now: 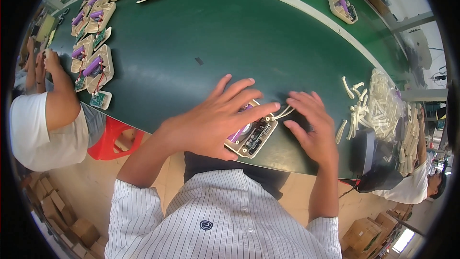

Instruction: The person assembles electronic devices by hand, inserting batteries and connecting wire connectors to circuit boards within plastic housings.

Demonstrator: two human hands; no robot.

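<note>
A cream plastic housing lies at the table's near edge, its inside facing up. It contains a purple battery cell, a dark round part and a black-and-silver strip-like board. My left hand spreads across the housing, thumb at its near left edge and a finger reaching over its far right corner, gripping it. From that corner a white cord loop sticks out. Its end lies close to the fingers of my right hand, which are apart with the thumb separate; I cannot see them holding anything.
Several similar opened housings with purple cells and green boards stand at the left. Another housing lies far right. Cream plastic pieces and a clear bag lie right, near a dark box. A co-worker sits left.
</note>
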